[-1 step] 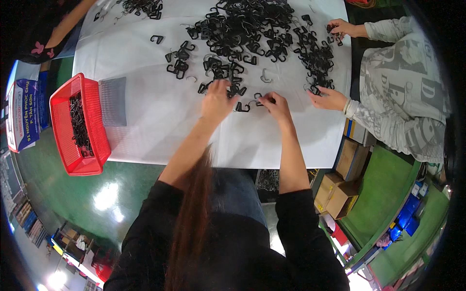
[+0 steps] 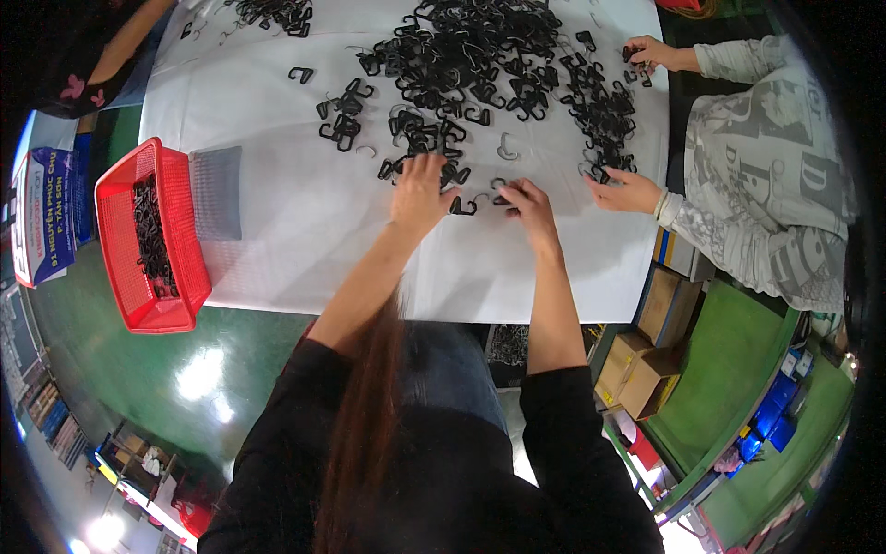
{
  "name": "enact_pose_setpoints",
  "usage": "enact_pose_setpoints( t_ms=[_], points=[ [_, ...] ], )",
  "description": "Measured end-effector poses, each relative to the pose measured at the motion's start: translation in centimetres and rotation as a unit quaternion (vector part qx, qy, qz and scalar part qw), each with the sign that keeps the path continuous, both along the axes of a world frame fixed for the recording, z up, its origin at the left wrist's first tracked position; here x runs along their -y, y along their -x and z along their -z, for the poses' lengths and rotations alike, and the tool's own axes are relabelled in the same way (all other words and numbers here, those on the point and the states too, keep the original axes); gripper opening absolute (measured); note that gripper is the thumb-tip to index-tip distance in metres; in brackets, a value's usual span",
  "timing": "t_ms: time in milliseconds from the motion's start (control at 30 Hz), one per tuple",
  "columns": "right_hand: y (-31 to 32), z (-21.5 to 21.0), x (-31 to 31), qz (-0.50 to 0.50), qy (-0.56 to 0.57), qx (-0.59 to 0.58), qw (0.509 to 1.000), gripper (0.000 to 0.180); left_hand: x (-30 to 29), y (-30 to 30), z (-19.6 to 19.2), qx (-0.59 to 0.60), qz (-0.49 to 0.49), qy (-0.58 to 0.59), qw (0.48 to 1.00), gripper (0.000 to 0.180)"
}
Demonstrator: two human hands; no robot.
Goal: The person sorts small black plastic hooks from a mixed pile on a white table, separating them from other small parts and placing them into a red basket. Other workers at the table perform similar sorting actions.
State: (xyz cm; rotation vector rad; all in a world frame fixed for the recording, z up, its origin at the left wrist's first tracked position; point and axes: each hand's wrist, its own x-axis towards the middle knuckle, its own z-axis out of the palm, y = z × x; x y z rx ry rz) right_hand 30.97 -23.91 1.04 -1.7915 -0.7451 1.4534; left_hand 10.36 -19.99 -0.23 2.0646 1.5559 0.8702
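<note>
My left hand (image 2: 422, 196) lies over a small cluster of black hooks (image 2: 425, 137), its fingers on the near hooks and the thumb held apart. To its right, my right hand (image 2: 532, 214) is closed in a pinch at a black hook (image 2: 499, 192), with part of it showing beside the fingertips. A single hook (image 2: 463, 208) rests on the white table between my hands. Thin curved silvery pieces show among the hooks, and one loose grey curved piece (image 2: 507, 146) lies just beyond my right hand.
A large heap of hooks (image 2: 475, 51) covers the far middle of the white table (image 2: 305, 240). A red basket (image 2: 192, 268) with hooks inside stands at the left edge, beside a grey translucent sheet (image 2: 215, 194). At right, a co-worker's hands (image 2: 630, 191) handle another row of hooks.
My right hand has shifted slightly right and nearer to me, with the hook at its fingertips. My left hand has moved slightly right over the cluster.
</note>
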Motion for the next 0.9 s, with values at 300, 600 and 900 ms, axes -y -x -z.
enact_pose_setpoints(
  t_ms=[300,600,900],
  points=[
    [4.9,2.5,-9.4,-0.115,-0.033,0.253,0.96,0.038,-3.4,8.7,-1.2,0.465,-0.018,0.393,0.793,0.019],
    [5.1,0.5,-10.0,-0.191,0.036,0.214,0.957,0.034,-9.5,7.5,0.4,0.168,-0.175,0.404,0.882,0.035],
    [5.7,-1.6,-10.5,-0.031,-0.018,-0.131,0.991,0.019,-10.7,9.4,-0.3,0.197,-0.009,0.472,0.859,0.027]
  ],
)
